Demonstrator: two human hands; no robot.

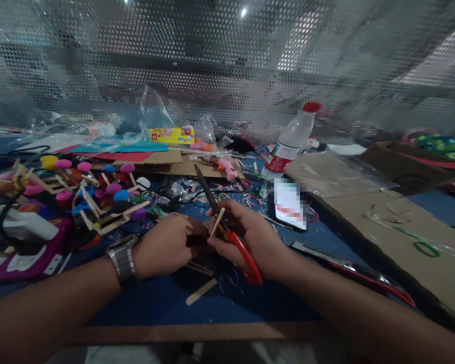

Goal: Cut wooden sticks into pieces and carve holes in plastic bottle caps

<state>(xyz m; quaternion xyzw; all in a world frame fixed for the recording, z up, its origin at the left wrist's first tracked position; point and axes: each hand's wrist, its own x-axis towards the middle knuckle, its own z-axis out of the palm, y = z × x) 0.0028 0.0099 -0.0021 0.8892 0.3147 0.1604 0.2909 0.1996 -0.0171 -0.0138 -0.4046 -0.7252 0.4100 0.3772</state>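
1. here, a thin wooden craft stick is held upright and slightly tilted between the two hands, above the blue surface near its front edge.
2. the fingers of the left hand are curled shut around the stick's lower end; a metal wristwatch is worn on that wrist.
3. the fingers of the right hand are closed through the red handles of a pair of scissors, whose dark blades point up and away, just beside the stick.
4. whether the blades are parted cannot be told, since they are seen nearly edge-on.
5. another flat stick lies loose on the surface below the hands, and a phone lies close to the right hand, with rubber bands scattered between.
6. risk, as judged: the left fingertips sit close to the blades, so they could be nipped if the stick slides down.
7. the stick could split lengthwise or a cut piece could fly off into the clutter, as only one end is held.
8. the phone could be knocked by the right wrist, being so near.
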